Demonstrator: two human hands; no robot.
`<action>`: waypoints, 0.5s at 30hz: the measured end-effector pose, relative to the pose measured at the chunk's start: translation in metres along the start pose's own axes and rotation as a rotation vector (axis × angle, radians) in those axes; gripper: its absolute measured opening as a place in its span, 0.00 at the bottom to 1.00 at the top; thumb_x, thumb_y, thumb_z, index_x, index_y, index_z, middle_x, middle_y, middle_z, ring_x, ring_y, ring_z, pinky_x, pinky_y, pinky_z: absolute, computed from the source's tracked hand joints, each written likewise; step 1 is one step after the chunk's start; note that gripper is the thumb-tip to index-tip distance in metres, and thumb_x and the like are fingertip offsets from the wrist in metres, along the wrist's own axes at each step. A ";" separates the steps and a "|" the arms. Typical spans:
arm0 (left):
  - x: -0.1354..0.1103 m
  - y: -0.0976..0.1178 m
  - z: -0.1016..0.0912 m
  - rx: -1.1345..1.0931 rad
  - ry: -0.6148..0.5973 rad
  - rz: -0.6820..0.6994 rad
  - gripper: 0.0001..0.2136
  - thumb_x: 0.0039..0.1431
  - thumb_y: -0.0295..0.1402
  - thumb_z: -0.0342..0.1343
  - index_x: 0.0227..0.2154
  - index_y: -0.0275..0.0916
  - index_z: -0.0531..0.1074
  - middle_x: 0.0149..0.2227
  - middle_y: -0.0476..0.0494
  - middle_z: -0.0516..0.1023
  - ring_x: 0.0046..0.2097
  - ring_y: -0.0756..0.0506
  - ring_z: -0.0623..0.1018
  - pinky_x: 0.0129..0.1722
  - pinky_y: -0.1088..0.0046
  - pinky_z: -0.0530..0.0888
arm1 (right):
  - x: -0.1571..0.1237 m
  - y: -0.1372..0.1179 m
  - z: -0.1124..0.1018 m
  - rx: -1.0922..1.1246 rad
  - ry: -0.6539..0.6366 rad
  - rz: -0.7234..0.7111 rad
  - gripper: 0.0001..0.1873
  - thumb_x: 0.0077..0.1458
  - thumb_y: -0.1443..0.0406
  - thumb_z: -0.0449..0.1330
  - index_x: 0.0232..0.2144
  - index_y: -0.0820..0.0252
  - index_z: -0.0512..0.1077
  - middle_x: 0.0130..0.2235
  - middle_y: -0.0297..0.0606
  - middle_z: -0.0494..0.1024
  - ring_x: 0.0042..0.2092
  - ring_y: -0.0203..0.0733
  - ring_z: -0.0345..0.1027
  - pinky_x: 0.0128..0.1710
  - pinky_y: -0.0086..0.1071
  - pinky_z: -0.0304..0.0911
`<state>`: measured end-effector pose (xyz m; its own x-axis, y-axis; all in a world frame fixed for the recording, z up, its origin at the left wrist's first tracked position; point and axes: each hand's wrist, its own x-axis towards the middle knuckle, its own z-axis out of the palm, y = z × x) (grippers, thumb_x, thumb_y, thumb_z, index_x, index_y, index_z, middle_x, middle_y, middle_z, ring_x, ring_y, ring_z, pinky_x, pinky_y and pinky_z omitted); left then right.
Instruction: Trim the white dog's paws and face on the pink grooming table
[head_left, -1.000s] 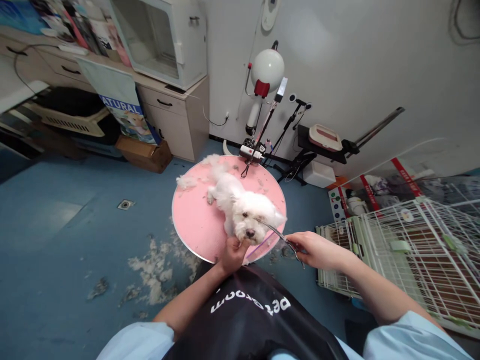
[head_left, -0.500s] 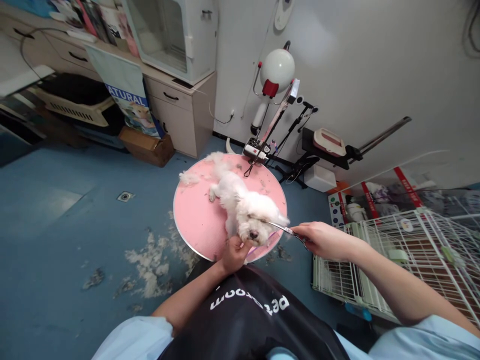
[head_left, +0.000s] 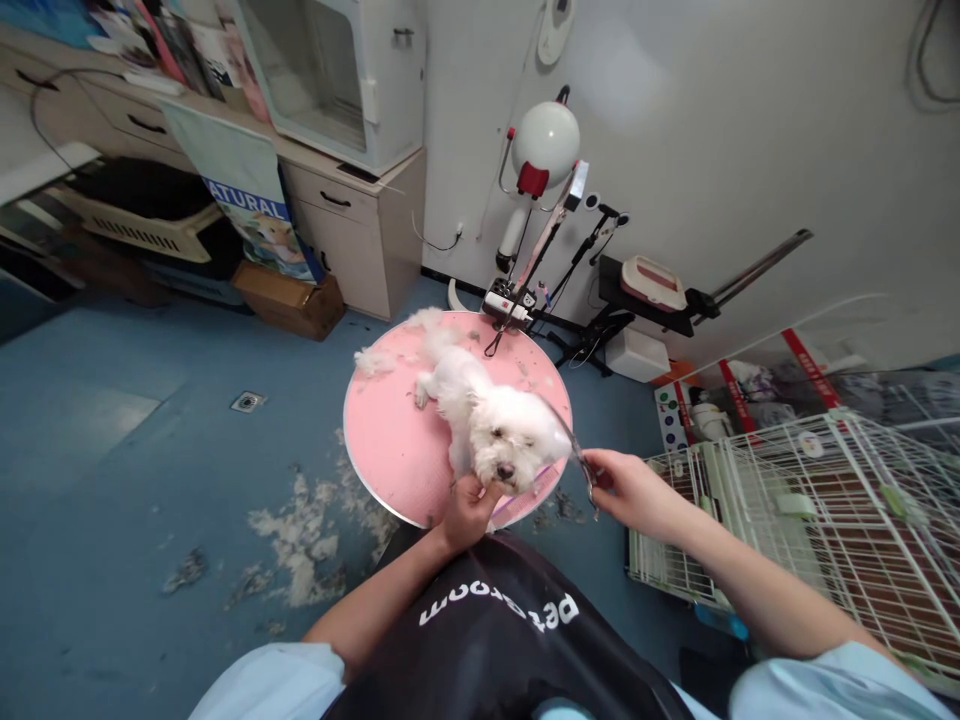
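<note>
A small white dog [head_left: 487, 420] lies on a round pink grooming table [head_left: 390, 430], its head toward me. My left hand [head_left: 466, 510] is closed under the dog's chin, holding the muzzle up. My right hand [head_left: 628, 488] is closed on a pair of metal scissors [head_left: 571, 447]. The blades lie along the right side of the dog's head, by its ear. Clumps of cut white fur lie on the table's far left edge.
Cut fur [head_left: 300, 540] is strewn on the blue floor left of the table. A white wire cage [head_left: 817, 500] stands at the right. A dryer on a stand [head_left: 544, 150] and a grooming arm rise behind the table. Cabinets [head_left: 352, 220] line the back left wall.
The scissors have swung from across the dog's eyes and forehead to the right side of its head, the blades now pointing more upward. My left hand stays under the chin.
</note>
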<state>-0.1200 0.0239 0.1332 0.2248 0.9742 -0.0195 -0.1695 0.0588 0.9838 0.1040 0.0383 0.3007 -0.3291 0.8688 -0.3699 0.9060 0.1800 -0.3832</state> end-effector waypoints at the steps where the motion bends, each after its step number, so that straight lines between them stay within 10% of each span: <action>1: 0.000 -0.001 0.000 -0.002 -0.001 0.003 0.17 0.60 0.41 0.52 0.32 0.32 0.79 0.34 0.38 0.81 0.38 0.43 0.79 0.40 0.70 0.74 | -0.007 0.002 0.006 0.027 -0.024 -0.032 0.20 0.46 0.74 0.52 0.43 0.59 0.70 0.35 0.37 0.76 0.35 0.38 0.69 0.36 0.30 0.63; 15: 0.000 -0.008 0.010 0.019 0.027 -0.031 0.21 0.57 0.48 0.53 0.25 0.32 0.77 0.27 0.40 0.79 0.32 0.44 0.77 0.36 0.71 0.73 | -0.020 0.025 0.050 -0.066 -0.016 -0.055 0.28 0.46 0.74 0.52 0.52 0.60 0.66 0.41 0.42 0.75 0.41 0.42 0.71 0.42 0.34 0.65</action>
<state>-0.1090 0.0216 0.1268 0.2034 0.9776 -0.0542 -0.1443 0.0847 0.9859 0.1205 0.0024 0.2562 -0.3822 0.8496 -0.3636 0.9019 0.2573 -0.3469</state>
